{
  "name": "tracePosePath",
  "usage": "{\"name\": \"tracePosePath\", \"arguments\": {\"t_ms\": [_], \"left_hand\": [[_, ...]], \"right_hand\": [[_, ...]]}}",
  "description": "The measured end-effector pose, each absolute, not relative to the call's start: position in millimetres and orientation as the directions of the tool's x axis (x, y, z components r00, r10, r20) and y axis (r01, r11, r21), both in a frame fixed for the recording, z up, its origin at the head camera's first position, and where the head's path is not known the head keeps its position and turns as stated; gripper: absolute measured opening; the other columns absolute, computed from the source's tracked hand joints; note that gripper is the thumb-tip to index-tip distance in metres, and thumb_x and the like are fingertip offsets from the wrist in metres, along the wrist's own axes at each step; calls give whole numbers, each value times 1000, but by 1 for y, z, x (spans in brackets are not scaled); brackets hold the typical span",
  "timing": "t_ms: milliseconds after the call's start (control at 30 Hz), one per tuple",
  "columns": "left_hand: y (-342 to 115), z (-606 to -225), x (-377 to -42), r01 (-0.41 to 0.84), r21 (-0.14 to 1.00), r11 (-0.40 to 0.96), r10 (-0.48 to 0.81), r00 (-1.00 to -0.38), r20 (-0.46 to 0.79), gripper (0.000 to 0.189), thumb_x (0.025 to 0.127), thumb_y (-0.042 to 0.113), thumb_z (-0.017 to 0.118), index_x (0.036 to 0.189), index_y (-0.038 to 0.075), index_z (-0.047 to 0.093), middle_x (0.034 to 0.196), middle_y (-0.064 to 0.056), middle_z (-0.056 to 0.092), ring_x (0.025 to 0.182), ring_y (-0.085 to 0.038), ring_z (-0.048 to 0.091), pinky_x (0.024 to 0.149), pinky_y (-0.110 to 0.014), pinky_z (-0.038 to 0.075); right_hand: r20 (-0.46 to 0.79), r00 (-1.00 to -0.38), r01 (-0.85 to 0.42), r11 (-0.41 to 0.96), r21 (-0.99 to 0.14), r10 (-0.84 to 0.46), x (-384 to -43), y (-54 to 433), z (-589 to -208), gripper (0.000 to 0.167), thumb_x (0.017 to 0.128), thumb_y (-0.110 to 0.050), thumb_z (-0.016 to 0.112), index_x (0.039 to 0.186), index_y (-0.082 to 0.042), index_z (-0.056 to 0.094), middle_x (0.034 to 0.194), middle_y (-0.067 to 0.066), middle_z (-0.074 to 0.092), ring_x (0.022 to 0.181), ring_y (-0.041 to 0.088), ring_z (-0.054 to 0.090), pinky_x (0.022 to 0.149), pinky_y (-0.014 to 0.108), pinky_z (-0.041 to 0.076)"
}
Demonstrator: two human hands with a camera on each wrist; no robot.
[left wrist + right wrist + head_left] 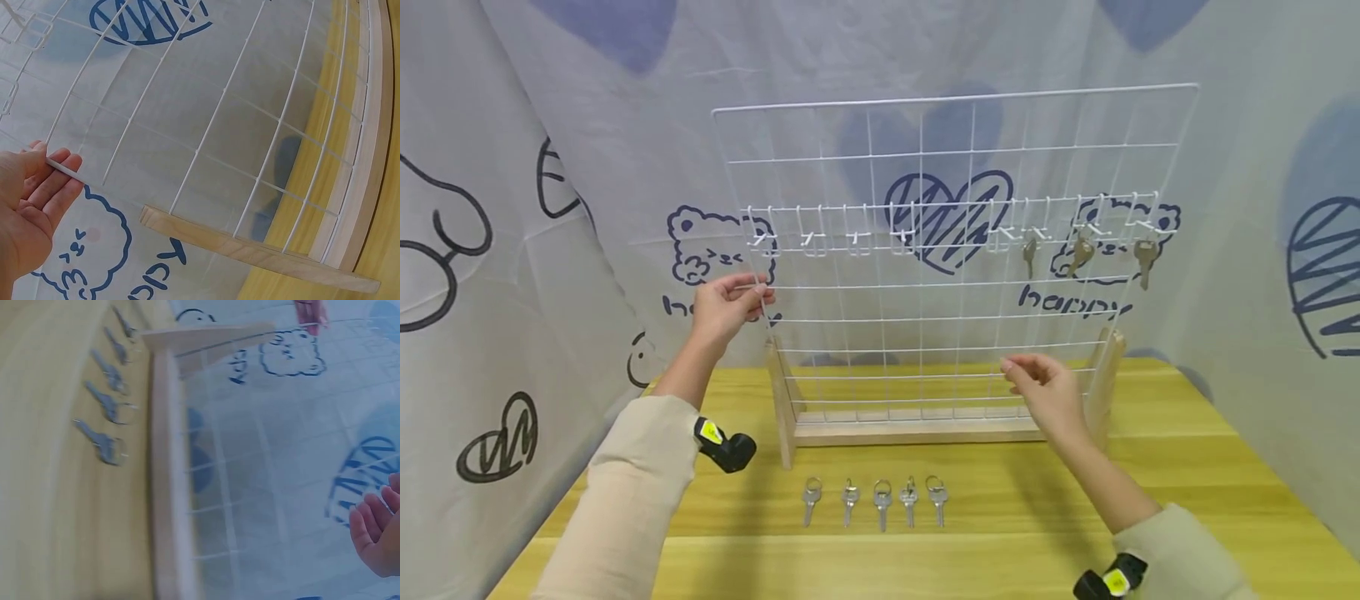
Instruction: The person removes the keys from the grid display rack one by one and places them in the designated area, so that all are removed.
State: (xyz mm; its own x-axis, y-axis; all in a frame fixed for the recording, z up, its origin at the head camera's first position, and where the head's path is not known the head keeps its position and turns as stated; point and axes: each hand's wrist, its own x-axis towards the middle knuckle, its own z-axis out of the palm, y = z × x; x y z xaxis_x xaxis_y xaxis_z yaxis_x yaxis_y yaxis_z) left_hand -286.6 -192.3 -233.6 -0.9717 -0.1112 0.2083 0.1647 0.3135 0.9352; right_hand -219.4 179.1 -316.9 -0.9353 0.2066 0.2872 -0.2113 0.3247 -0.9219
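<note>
My left hand (726,308) grips the left edge wire of a white wire grid rack (921,321). In the left wrist view, thumb and fingers of the left hand (34,203) close round that wire above the wooden foot. My right hand (1048,396) hovers before the rack's lower right part, fingers loosely bent, nothing visible in them. Three keys hang at the right on white hooks: an inner key (1030,257), a middle key (1081,255) and an outer key (1146,260). More white hooks (808,242) line the same row.
Several silver keys with rings, such as the middle key (882,497), lie in a row on the yellow wood-grain table (1000,542) before the rack. Its wooden base bar (917,432) joins two upright feet. A printed cloth (820,50) hangs behind and at the sides.
</note>
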Motion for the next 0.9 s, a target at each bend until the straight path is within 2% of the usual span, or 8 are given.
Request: {"name": "tracePosePath", "arguments": {"t_ms": [100,200,333,500,667,800,900], "left_hand": [[-193,-236,-287,162,935,314,-109,-973,205,33,94,10,54,125,-1,52,109,-9,66,74,8,62,77,-13,54],[-192,-237,-288,165,932,322,-105,-972,209,33,93,10,53,124,-1,52,115,-16,61,74,8,62,77,-13,54],[-193,-236,-290,179,926,333,-100,-970,224,33,94,10,53,124,-2,52,116,-19,60,74,8,62,77,-14,55],[-195,-233,-288,178,927,331,-101,-970,223,34,94,12,53,126,-1,51,119,-20,58,75,8,62,78,-14,55],[-197,-235,-286,172,924,342,-105,-970,219,35,95,13,52,127,-2,50,122,-23,55,74,10,61,76,-11,54],[-195,-237,-289,184,923,339,-97,-969,229,34,95,11,51,126,-3,50,122,-25,55,73,10,61,76,-11,54],[-192,-236,-291,193,922,335,-93,-967,236,32,95,8,51,125,-4,50,121,-25,55,73,10,61,76,-12,54]], "right_hand": [[348,-900,-252,335,-908,263,-221,183,-300,25,89,-18,63,102,4,63,71,-21,60,64,-2,58,52,11,47],[409,-853,-293,349,-890,326,-223,186,-283,25,88,-20,64,102,1,65,73,-20,63,64,-5,58,52,9,47],[460,-799,-334,350,-875,386,-227,184,-260,26,88,-21,64,105,-1,65,81,-22,63,72,-7,57,61,5,48],[510,-749,-393,336,-856,422,-237,180,-236,26,89,-15,61,110,0,64,82,-25,56,78,-6,55,70,5,48],[521,-726,-418,313,-853,449,-250,175,-230,25,88,-9,61,110,2,63,85,-18,57,79,-7,53,73,6,47],[535,-714,-426,326,-844,451,-258,175,-229,26,87,-8,61,111,4,62,97,2,64,78,-6,51,73,7,46],[531,-709,-425,321,-847,464,-262,175,-226,28,87,-7,62,113,5,60,102,10,62,77,-5,48,73,7,45]]}}
